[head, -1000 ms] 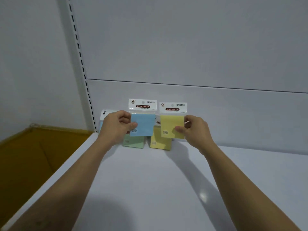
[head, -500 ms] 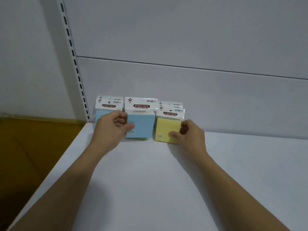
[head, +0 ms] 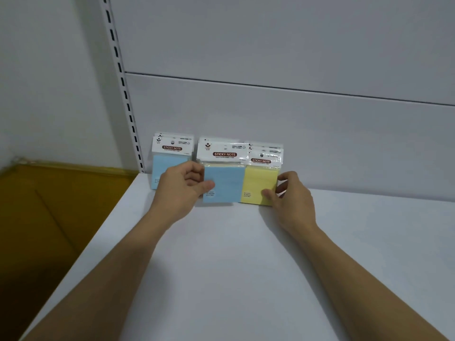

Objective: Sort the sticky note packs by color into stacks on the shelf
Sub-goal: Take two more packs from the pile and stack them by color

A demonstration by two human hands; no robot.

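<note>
Two packs going down against the back of the shelf, one in each hand.

Head view: the left hand (head: pixel 183 190) pinches a blue sticky note pack (head: pixel 222 184) by its left edge, thumb on the face, and the right hand (head: pixel 291 195) pinches a yellow pack (head: pixel 258 187) at its lower right corner; both grips are clenched on their packs, which stand side by side and touching on the white shelf (head: pixel 221 267). The yellow pack sits in front of its own stack (more headers show behind it), so that placement looks nearly done. The blue one fronts a paler pack, while the blue stack (head: pixel 167 166) stands just left, partly behind the left hand; I judge it is not yet sorted.
</note>
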